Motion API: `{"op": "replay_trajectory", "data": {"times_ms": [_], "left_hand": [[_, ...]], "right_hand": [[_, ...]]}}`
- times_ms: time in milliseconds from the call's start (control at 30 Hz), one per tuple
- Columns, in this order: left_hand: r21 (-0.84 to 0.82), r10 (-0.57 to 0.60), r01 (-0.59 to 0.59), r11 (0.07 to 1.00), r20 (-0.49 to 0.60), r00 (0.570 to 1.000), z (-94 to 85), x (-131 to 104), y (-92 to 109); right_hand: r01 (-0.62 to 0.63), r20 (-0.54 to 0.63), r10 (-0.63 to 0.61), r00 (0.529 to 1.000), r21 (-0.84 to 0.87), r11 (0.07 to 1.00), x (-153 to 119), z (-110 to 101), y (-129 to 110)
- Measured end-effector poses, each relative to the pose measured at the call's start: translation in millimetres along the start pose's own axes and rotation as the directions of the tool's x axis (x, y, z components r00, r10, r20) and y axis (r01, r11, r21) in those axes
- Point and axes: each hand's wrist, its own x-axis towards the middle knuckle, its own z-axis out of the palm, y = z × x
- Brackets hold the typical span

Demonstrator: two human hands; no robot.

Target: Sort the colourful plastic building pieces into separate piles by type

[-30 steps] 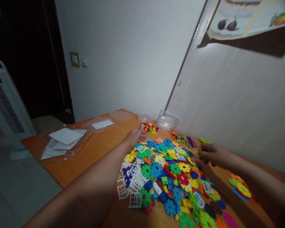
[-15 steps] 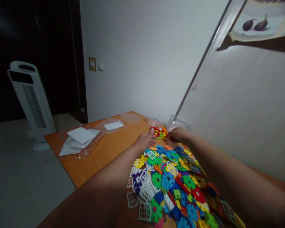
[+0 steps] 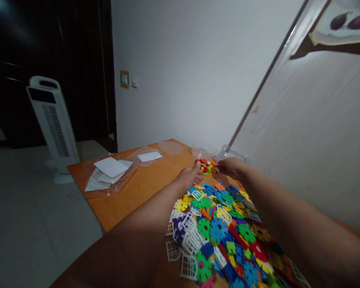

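A small heap of red, yellow, orange and green building blocks (image 3: 208, 167) lies at the far part of the orange-brown table (image 3: 151, 180). At its left edge is my left hand (image 3: 191, 177), thumb raised and fingers apart, with nothing seen in it. My right hand (image 3: 230, 167) reaches in from the other side. Its fingers are bent together at the heap's right edge, and whatever they hold is hidden. Nearer me spreads a big pile of mixed plastic pieces, with flower-shaped discs (image 3: 219, 229), white window frames (image 3: 189, 267) and blocks.
Behind the heap stand a clear round tub (image 3: 203, 150) and a clear box (image 3: 235, 154) by the wall. Clear packaging with white papers (image 3: 109, 168) and a clear round lid (image 3: 170, 148) lie at left. A white tower fan (image 3: 54, 124) stands on the floor.
The view has swung a little left, so everything sits farther right. My right hand's fingers have come closer in at the small heap. My left hand stays beside it.
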Motion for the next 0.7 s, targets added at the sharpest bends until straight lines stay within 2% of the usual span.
{"op": "replay_trajectory", "data": {"times_ms": [133, 300, 433, 533, 600, 700], "left_hand": [[0.007, -0.006, 0.006, 1.000, -0.013, 1.000, 1.4, -6, 5], [0.014, 0.037, -0.036, 0.999, -0.012, 0.999, 1.7, -13, 9], [-0.004, 0.041, -0.041, 0.999, -0.003, 0.999, -0.5, -10, 5], [-0.003, 0.052, -0.052, 0.999, 0.003, 0.999, -2.5, -6, 2], [0.003, 0.054, -0.054, 0.999, 0.007, 0.998, -3.8, -4, 1], [-0.005, 0.060, -0.059, 0.998, 0.016, 0.998, -4.9, -3, 1]], "right_hand": [[-0.056, -0.095, 0.059, 0.994, 0.038, 0.998, -28, -26, 5], [-0.089, -0.092, 0.090, 0.992, 0.019, 0.996, -91, -71, 26], [-0.107, -0.016, 0.106, 0.994, -0.179, 0.978, -144, -110, 59], [-0.154, 0.027, 0.175, 0.984, -0.362, 0.919, -176, -133, 88], [-0.171, 0.060, 0.217, 0.974, -0.429, 0.887, -192, -143, 105], [-0.152, 0.075, 0.220, 0.973, -0.511, 0.846, -208, -146, 119]]}}
